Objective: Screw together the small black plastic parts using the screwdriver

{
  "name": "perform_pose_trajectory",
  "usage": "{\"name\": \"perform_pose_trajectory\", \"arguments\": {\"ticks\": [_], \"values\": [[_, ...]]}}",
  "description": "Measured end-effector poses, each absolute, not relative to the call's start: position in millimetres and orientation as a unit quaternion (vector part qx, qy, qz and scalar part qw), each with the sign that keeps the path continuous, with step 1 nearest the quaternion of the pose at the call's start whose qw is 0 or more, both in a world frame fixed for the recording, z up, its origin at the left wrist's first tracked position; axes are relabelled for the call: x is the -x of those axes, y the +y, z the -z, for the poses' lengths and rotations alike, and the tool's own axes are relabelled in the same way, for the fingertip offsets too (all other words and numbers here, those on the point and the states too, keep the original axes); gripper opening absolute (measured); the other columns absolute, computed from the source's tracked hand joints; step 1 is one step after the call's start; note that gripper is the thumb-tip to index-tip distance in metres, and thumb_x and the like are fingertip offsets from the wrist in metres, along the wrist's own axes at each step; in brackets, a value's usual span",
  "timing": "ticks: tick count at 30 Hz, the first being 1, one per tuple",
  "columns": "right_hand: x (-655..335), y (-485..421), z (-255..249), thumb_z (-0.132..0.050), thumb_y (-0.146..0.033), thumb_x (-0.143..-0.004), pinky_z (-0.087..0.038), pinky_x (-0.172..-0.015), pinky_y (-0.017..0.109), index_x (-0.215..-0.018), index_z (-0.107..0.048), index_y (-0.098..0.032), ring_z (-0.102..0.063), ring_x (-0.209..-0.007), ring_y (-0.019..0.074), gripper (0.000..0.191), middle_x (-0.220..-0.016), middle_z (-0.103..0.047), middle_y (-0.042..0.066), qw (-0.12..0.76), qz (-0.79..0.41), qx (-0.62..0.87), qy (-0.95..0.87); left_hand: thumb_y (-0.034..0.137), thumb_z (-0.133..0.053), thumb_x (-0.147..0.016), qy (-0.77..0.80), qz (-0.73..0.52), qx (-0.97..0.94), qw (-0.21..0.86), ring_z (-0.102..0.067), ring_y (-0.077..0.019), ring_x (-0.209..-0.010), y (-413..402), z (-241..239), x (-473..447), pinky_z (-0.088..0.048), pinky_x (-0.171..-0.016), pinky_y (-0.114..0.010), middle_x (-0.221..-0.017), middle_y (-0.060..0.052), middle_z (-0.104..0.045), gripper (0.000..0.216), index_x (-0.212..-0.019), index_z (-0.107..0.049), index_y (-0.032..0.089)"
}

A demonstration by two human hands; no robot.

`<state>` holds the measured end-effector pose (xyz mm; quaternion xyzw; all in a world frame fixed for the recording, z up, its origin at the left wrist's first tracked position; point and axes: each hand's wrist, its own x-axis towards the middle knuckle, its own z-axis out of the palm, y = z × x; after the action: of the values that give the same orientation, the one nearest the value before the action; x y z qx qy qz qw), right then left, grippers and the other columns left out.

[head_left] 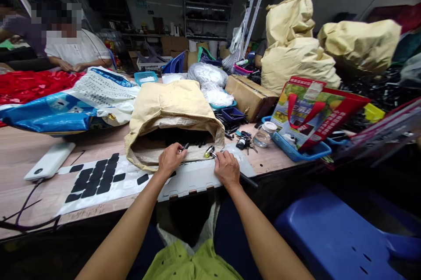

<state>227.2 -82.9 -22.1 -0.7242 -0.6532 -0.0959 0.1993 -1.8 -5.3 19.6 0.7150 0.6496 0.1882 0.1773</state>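
1. The pale wood-grain table point(16, 150) spans the frame from left edge to centre. Seen from where I stand, the working zone is its near edge, at centre.
2. The large tan paper sack point(177, 98) lies at centre, its wide mouth facing the person. Keep the lower lip flat so that it does not fold into the working zone.
3. The thin pale-grey flat board point(189, 180) lies below the sack mouth, along the table edge. I judge that it should sit firm and level before any force is applied near it.
4. The right hand point(227, 168), right of centre, has its fingers wrapped around the shank of the small hammer with a yellow-faced metal head point(208, 152). The black handle points to the lower right. Grip further back for better control.
5. The left hand point(171, 158), at centre, has thumb and fingers pinched on the short dark cylindrical piece point(186, 146), before the sack mouth. Hold the piece steady, with fingertips clear of the hammer head. Head and piece stand apart.
6. The small black loose pieces point(199, 143) lie inside the sack mouth. Avoid scattering them.
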Motion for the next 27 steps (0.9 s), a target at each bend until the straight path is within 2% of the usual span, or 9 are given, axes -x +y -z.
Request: {"name": "perform_pose_trajectory", "arguments": {"ticks": [3, 6, 12, 18, 20, 25, 27], "values": [[-227, -83, 22, -0.06, -0.027, -0.094, -0.032, -0.08, 0.033, -0.111, -0.067, -0.023, -0.049, -0.096, 0.0228, 0.019, -0.103, -0.061, 0.007, 0.202, 0.096, 0.724, -0.653, 0.041, -0.063, -0.09, 0.528, -0.193, -0.807, 0.179, -0.063, -0.0185, -0.084, -28, -13, 1, -0.04, -0.07, -0.027, -0.092, -0.001, -0.069, 0.018, -0.097, -0.068, 0.025], [-227, -83, 21, -0.059, -0.027, -0.094, -0.032, -0.08, 0.032, -0.113, -0.067, -0.023, -0.049, -0.096, 0.0228, 0.02, -0.103, -0.061, 0.007, 0.202, 0.094, 0.724, -0.653, 0.037, -0.064, -0.09, 0.454, -0.188, -0.852, 0.183, -0.061, -0.0194, -0.089, -46, -1, -5, -0.043, -0.077, -0.029, -0.091, -0.003, -0.066, 0.015, -0.093, -0.068, 0.023], [-226, -84, 21, -0.059, -0.027, -0.095, -0.034, -0.081, 0.032, -0.113, -0.067, -0.022, -0.049, -0.096, 0.0224, 0.02, -0.103, -0.062, 0.007, 0.195, 0.092, 0.726, -0.653, 0.035, -0.065, -0.089, 0.459, -0.255, -0.836, 0.161, -0.059, -0.0214, -0.09, -55, 20, -11, -0.043, -0.085, -0.034, -0.091, -0.004, -0.065, 0.017, -0.1, -0.068, 0.021], [-233, -81, 15, -0.056, -0.024, -0.097, -0.038, -0.082, 0.031, -0.114, -0.068, -0.022, -0.054, -0.097, 0.0215, 0.021, -0.104, -0.064, 0.006, 0.185, 0.064, 0.719, -0.666, 0.035, -0.067, -0.088, 0.459, -0.263, -0.824, 0.201, -0.06, -0.0216, -0.089, -49, 24, -8, -0.043, -0.083, -0.034, -0.091, -0.004, -0.067, 0.018, -0.101, -0.07, 0.022], [-236, -82, 10, -0.052, -0.022, -0.098, -0.041, -0.083, 0.029, -0.116, -0.068, -0.022, -0.057, -0.097, 0.0202, 0.024, -0.104, -0.065, 0.006, 0.213, 0.035, 0.708, -0.673, 0.034, -0.068, -0.088, 0.462, -0.265, -0.819, 0.212, -0.06, -0.0212, -0.089, -48, 24, -8, -0.043, -0.082, -0.034, -0.09, -0.003, -0.067, 0.018, -0.1, -0.071, 0.022], [-230, -99, -3, -0.042, -0.024, -0.102, -0.047, -0.092, 0.029, -0.124, -0.065, -0.019, -0.063, -0.103, 0.0199, 0.032, -0.109, -0.069, 0.009, 0.355, -0.059, 0.643, -0.676, 0.035, -0.071, -0.087, 0.465, -0.265, -0.815, 0.22, -0.061, -0.0212, -0.09, -46, 26, -8, -0.043, -0.083, -0.034, -0.089, -0.003, -0.067, 0.02, -0.102, -0.073, 0.023], [-222, -109, -6, -0.042, -0.025, -0.102, -0.048, -0.095, 0.03, -0.124, -0.065, -0.019, -0.064, -0.105, 0.0203, 0.033, -0.11, -0.07, 0.01, 0.376, -0.088, 0.616, -0.686, 0.036, -0.071, -0.087, 0.466, -0.27, -0.813, 0.221, -0.061, -0.0211, -0.091, -46, 27, -8, -0.043, -0.084, -0.033, -0.089, -0.003, -0.067, 0.02, -0.102, -0.074, 0.023]]}}
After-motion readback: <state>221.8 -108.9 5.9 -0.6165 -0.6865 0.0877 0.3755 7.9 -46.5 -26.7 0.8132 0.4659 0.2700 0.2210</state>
